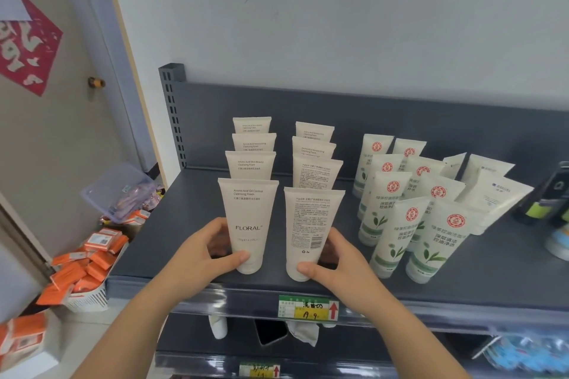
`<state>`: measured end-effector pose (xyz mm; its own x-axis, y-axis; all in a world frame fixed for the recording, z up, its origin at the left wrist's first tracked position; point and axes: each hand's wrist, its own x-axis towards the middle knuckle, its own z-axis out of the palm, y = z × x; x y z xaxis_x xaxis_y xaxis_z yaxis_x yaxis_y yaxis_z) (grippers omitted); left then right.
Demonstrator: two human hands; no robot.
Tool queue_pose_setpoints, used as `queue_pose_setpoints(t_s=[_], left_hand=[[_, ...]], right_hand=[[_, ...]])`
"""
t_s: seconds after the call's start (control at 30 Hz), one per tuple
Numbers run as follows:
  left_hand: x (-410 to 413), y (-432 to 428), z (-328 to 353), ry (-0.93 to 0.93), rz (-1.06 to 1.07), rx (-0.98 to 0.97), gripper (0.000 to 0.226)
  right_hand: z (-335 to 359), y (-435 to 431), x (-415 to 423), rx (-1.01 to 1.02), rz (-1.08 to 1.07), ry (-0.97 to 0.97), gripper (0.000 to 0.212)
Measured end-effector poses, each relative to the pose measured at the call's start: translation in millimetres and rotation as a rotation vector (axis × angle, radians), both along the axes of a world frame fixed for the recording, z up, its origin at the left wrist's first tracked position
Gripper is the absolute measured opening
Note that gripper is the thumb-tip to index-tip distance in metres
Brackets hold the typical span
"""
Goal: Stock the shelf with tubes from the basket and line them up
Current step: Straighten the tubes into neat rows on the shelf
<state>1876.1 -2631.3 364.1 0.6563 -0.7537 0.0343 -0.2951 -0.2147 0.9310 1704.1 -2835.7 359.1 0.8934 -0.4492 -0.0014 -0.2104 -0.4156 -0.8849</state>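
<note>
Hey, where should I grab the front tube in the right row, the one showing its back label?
Grip that front tube low, round its thick cap end, coming from the open shelf edge. It stands cap-down, flattens toward the top, and another tube stands close behind.

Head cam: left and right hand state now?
Left hand: closed, gripping the FLORAL tube near its base.
Right hand: closed, gripping the back-label tube near its base.

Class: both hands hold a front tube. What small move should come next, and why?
Probably the right hand should turn its barcode-side tube about, since the left hand holds the FLORAL tube with its name facing out; the two should match.
</note>
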Motion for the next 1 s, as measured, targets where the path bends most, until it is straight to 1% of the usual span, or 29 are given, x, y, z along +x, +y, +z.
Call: queue_pose_setpoints(t_s=[0.33,0.7,1.0], left_hand=[[0.2,2.2,0.2,0.001,-0.010,0.005,0.048],[1.4,4.1,-1.9,-0.012,-0.011,0.015,0.049],[1.5,6.0,-3.2,-0.026,-0.047,0.032,0.054]], right_hand=[[-1.9,0.3,-1.4,0.001,-0.035,-0.005,0.056],[-0.7,3.5,-1.0,0.007,-0.037,0.003,0.052],[0.7,1.2,-7.4,0.029,0.020,0.012,0.064]])
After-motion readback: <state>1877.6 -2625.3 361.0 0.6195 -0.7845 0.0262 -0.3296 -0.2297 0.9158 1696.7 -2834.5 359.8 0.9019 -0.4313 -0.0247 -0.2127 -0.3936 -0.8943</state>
